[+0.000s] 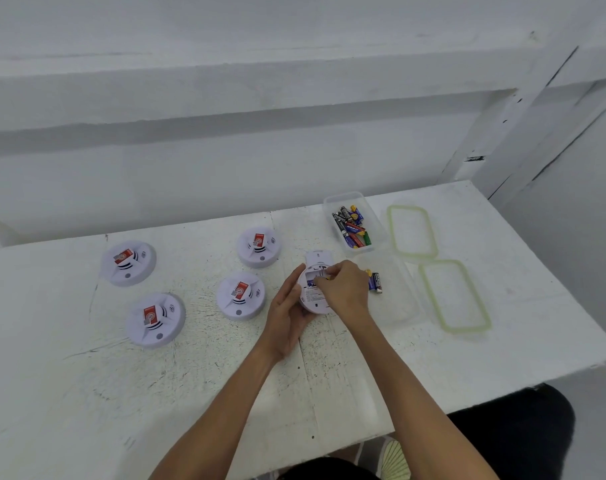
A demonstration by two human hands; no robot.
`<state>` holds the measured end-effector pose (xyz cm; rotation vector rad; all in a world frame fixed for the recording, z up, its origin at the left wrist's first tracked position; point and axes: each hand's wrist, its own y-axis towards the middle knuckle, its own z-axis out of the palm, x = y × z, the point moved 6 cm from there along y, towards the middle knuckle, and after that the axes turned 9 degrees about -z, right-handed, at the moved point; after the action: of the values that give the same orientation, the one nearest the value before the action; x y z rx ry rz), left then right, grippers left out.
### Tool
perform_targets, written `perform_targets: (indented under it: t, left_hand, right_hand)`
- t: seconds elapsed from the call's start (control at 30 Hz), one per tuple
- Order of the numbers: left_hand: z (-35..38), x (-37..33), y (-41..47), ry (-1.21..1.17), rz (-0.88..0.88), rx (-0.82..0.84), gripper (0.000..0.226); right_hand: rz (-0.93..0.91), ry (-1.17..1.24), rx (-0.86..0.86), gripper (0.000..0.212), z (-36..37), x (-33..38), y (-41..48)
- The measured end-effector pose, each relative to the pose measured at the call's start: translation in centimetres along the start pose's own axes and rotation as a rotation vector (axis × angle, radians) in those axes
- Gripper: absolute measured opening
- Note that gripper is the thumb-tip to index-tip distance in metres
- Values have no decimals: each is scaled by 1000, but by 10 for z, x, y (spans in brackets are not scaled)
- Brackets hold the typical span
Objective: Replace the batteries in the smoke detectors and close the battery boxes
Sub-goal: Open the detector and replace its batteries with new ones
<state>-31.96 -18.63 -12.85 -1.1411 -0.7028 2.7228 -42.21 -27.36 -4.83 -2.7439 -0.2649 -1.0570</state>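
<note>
My left hand (287, 315) holds a white smoke detector (313, 299) turned back side up on the table, its battery bay uncovered. My right hand (343, 289) reaches into that bay, fingertips pinched on a battery (312, 279) with a blue label. The detached white battery cover (317, 258) lies just behind the detector. Several other detectors rest face up with red stickers: at the far left (128, 263), near left (155, 319), centre (240, 295) and behind it (258, 246).
A clear box (353, 199) of mixed batteries stands at the back right. A second clear box (398, 299) beside my right hand holds two loose batteries (376, 281). Two green-rimmed lids (412, 232) (455, 296) lie further right. The table's edge (502, 389) runs near right.
</note>
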Motion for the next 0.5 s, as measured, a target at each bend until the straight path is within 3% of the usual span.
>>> perform_targets:
  t: [0.2,0.5]
  left_hand:
    - [2,-1,1,5,8,0,48]
    - [2,-2,-1,-76,-6,-15,51]
  right_hand:
    - [-36,89,-42,27,-2,-3,-1]
    - [-255,-187,44,20,2,11,2]
